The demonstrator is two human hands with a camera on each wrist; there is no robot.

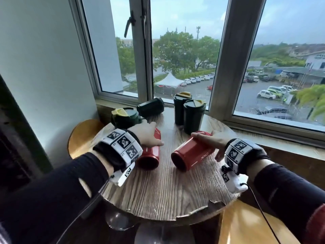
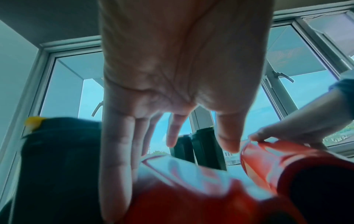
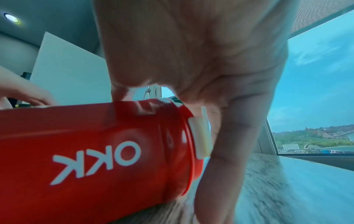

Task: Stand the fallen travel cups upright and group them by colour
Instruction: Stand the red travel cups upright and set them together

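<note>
Two red travel cups lie on their sides on the round wooden table. My left hand reaches over the left red cup, fingers straight and spread down around it, not closed. My right hand grips the lid end of the right red cup, thumb on top and a finger down beside the lid; white "OKK" lettering shows on that cup. Two dark green cups stand upright at the back. A third stands at the left. One green cup lies fallen.
The table sits in a window corner, with the window sill close behind and to the right. A round wooden stool is at the left and another wooden seat at the lower right. The table's near edge is chipped.
</note>
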